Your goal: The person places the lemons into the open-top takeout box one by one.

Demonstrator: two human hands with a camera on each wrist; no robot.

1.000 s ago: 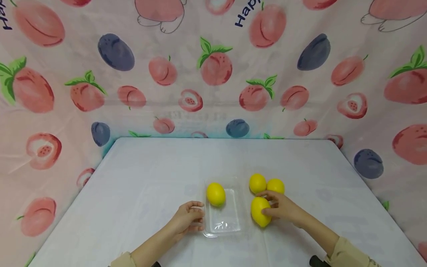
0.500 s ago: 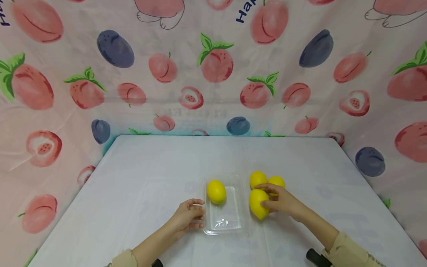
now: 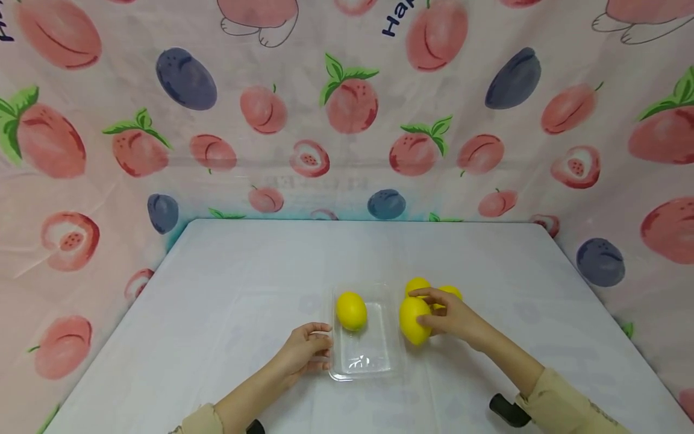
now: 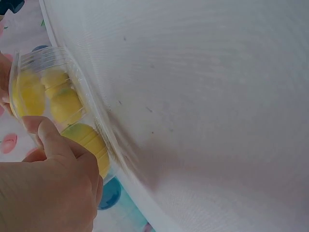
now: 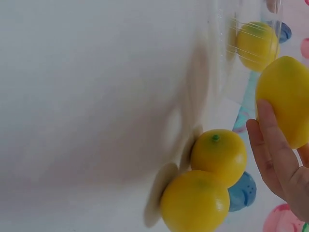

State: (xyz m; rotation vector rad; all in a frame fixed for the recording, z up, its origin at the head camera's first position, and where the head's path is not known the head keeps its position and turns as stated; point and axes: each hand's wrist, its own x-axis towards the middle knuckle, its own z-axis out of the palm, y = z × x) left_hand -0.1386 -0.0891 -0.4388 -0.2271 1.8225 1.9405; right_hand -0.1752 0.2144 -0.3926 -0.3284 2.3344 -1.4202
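Note:
In the head view a clear plastic box (image 3: 374,355) sits mid-table with one yellow lemon (image 3: 351,311) in its far left part. My left hand (image 3: 303,351) holds the box's left rim; the left wrist view has its fingertips (image 4: 47,133) at the wall. My right hand (image 3: 452,314) grips another lemon (image 3: 414,321) between thumb and fingers, raised just off the box's right side. Past that hand, two more lemons (image 5: 219,157) rest side by side on the table, partly hidden in the head view but plain in the right wrist view.
A white cloth (image 3: 244,277) covers the table. Behind and at both sides hangs a fruit-print curtain (image 3: 303,96). A black wrist-camera piece (image 3: 508,411) shows by the right sleeve (image 3: 564,405).
My right hand has lifted its lemon and moved it left and away from me, nearer the box. The left hand has stayed at the rim.

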